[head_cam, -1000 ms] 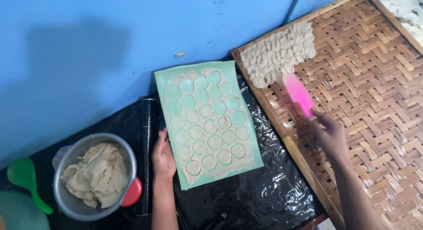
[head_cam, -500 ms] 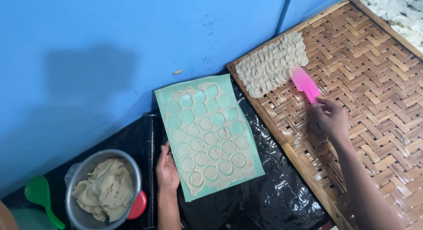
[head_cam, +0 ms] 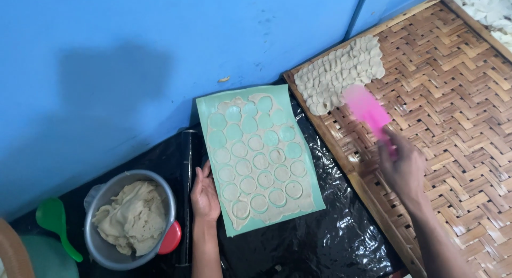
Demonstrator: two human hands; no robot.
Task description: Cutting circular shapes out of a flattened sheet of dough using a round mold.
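A pale green mat (head_cam: 311, 191) lies on black plastic and carries a rolled dough sheet (head_cam: 256, 158) cut into several rounds, some holes bare. My left hand (head_cam: 205, 193) rests flat at the mat's left edge, fingers apart. My right hand (head_cam: 402, 167) is shut on a pink spatula (head_cam: 367, 110), blurred by motion, over a woven bamboo tray (head_cam: 453, 97). The spatula's blade sits just right of a pile of overlapping dough discs (head_cam: 338, 73) at the tray's upper left corner.
A metal bowl (head_cam: 100, 246) of dough stands at lower left with a red lid (head_cam: 172, 238) beside it. A green spoon (head_cam: 56, 222) lies further left. A black rolling pin (head_cam: 186, 166) lies along the mat's left. A blue wall (head_cam: 133, 54) fills the top. More dough pieces (head_cam: 488, 6) show top right.
My right hand with the pink spatula has shifted slightly down and right from the disc pile. My left hand stays at the mat's edge. The camera view has drifted.
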